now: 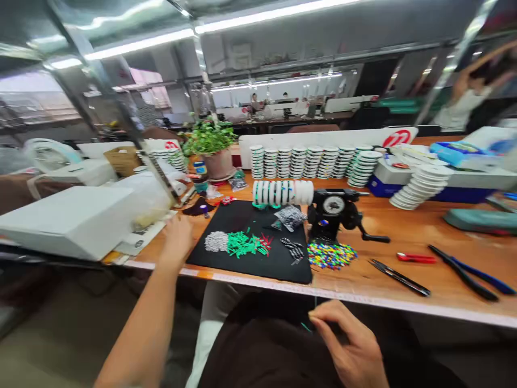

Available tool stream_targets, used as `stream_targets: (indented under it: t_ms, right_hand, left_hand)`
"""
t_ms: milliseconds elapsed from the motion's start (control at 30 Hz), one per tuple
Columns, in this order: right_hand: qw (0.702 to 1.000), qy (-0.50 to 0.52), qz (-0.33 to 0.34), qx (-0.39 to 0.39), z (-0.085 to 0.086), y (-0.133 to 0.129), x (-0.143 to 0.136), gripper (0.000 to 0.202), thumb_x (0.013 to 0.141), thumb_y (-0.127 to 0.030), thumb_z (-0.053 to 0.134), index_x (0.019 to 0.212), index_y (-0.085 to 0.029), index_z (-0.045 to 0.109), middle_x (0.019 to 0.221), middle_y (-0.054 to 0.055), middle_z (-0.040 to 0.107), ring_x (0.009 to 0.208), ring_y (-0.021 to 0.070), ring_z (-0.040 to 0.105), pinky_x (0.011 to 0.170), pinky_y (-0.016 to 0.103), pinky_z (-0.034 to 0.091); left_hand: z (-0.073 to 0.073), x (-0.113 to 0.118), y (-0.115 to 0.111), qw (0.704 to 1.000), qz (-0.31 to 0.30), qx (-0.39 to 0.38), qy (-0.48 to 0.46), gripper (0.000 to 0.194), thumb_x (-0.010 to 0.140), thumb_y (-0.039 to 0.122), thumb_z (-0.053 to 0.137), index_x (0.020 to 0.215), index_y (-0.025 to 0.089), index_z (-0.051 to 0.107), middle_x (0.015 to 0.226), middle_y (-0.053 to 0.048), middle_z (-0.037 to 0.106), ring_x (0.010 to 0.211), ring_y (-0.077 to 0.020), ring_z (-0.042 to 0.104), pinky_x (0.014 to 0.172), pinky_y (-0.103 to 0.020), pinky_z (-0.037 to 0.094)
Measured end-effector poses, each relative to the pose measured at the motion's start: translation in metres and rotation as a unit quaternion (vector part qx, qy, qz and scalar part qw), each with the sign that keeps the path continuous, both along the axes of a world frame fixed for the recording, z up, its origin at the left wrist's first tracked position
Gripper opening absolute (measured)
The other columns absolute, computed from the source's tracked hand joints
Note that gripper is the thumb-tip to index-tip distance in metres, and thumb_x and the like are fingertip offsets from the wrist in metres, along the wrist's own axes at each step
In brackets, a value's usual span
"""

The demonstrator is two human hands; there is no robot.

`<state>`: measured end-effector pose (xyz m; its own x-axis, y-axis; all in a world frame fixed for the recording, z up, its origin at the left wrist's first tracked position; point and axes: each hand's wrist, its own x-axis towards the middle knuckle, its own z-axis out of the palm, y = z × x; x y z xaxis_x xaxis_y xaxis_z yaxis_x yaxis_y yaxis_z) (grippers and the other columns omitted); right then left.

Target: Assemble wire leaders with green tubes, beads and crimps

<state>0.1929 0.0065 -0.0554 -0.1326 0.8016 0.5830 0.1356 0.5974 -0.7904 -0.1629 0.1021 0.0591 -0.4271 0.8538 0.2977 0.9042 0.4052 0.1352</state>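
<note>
My right hand (350, 340) is held low in front of the table edge, above my lap. Its thumb and forefinger are pinched on a thin green strand (306, 326), whose kind is too small to make out. My left hand (177, 237), smeared by motion, is at the table's front edge, left of a black mat (262, 268); its fingers are unclear. On the mat are piles of short grey pieces (217, 241), green pieces (242, 243) and red pieces (265, 244). Several black-and-silver pieces (292, 249) lie farther right.
A black hand-cranked winder (329, 210) holds a row of white spools (283, 193), with colourful beads (331, 255) below. Tweezers (399, 277), a red-handled tool (416, 258) and pliers (464, 272) lie right. Spool stacks (314, 163) and a potted plant (218, 161) stand behind; a white box (76, 215) left.
</note>
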Motion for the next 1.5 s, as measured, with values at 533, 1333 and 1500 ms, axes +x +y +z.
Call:
stream_targets:
  t_ms: [533,1333,1500]
  right_hand:
    - [0.998,0.020,-0.031,-0.059,0.018,0.011,-0.001,0.019,0.094,-0.028,0.067,0.077,-0.019,0.072,0.070,0.002,0.070,0.064,0.0163,0.066,0.060,0.024,0.051]
    - [0.999,-0.034,0.027,-0.015,0.014,0.008,0.003,0.015,0.090,-0.012,0.059,0.101,-0.022,0.059,0.091,0.004,0.066,0.081,0.0169,0.066,0.072,0.027,0.055]
    - [0.991,-0.091,0.082,0.045,0.022,0.012,0.014,0.024,0.086,-0.004,0.053,0.101,-0.022,0.055,0.094,0.006,0.067,0.086,0.0179,0.066,0.076,0.030,0.056]
  left_hand:
    - [-0.058,0.170,-0.094,0.822,-0.454,-0.002,-0.344,0.015,0.099,0.020,0.047,0.087,0.024,0.056,0.078,0.001,0.061,0.069,-0.0151,0.056,0.065,-0.024,0.045]
    - [-0.072,0.191,-0.112,0.694,-0.364,-0.036,-0.620,0.021,0.097,0.037,0.055,0.112,0.024,0.064,0.106,-0.005,0.067,0.101,-0.0205,0.062,0.091,-0.028,0.050]
    - [-0.085,0.186,-0.116,0.702,-0.348,-0.046,-0.620,0.016,0.092,0.037,0.064,0.093,0.022,0.070,0.089,-0.003,0.068,0.085,-0.0189,0.063,0.079,-0.026,0.051]
